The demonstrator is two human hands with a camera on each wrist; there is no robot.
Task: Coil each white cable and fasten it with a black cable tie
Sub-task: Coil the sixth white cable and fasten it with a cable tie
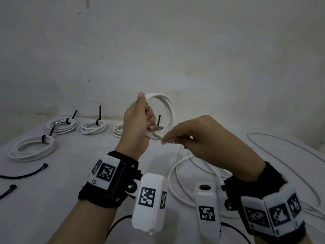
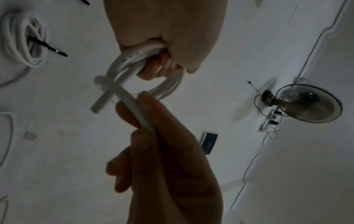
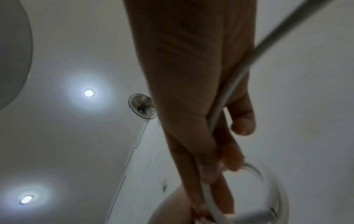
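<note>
White cable [image 1: 163, 110] coil at frame centre is partly hidden inside the clenched left hand [image 1: 139, 124]; right hand [image 1: 202, 138] pinches its loose strand.

The table [image 1: 88, 199] runs back to a wall [image 1: 175, 50]. At its far left, four tied coils [image 1: 31, 150] lie near one another, the nearest one foremost and left, the other three in a row behind it toward the wall. Two loose cable ties [image 1: 24, 174] lie at the left edge, in front of the coils. Above the table's middle, the left hand [image 1: 137, 125] holds a coil [image 1: 163, 110] upright; the right hand [image 1: 207, 143], just right of it, holds the cable's [image 1: 177, 173] run, whose slack lies looped on the table beneath and to the right.
</note>
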